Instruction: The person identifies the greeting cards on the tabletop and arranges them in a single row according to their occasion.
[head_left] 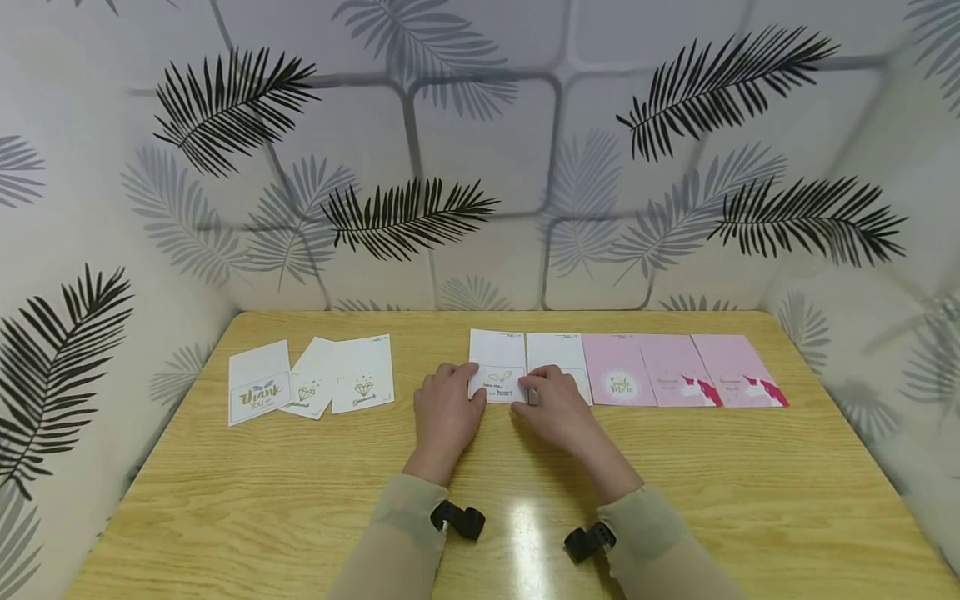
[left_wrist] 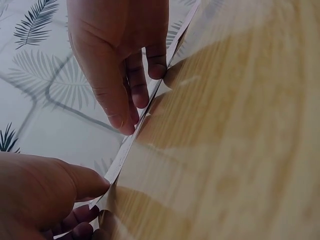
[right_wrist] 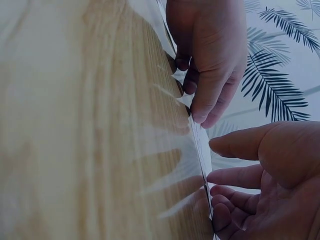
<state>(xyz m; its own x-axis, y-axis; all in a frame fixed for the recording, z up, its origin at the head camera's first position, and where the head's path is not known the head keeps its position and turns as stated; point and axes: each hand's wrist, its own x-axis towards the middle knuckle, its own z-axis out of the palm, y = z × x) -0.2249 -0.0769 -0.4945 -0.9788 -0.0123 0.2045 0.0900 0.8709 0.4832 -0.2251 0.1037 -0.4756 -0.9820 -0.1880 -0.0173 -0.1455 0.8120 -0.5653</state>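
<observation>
A white card (head_left: 497, 354) with a gold wing drawing and lettering that includes "heart" lies flat between my two hands. My left hand (head_left: 447, 408) rests at its left edge, thumb and index finger touching that side. At the right edge is my right hand (head_left: 558, 408), its fingers loosely bent and its fingertips near the card's lower corner. It partly covers a neighbouring white card (head_left: 555, 350). Both wrist views look low along the table, showing the thin card edge (left_wrist: 117, 162) between the fingers of the two hands.
Right of the hands, a pink "smile" card (head_left: 618, 362) and two pink cards with red corner pictures (head_left: 671, 358) continue the row. On the left lie a "Thank you" card (head_left: 258, 371) and two overlapping diamond cards (head_left: 363, 358). A leaf-patterned wall (head_left: 480, 275) borders the wooden table (head_left: 262, 500).
</observation>
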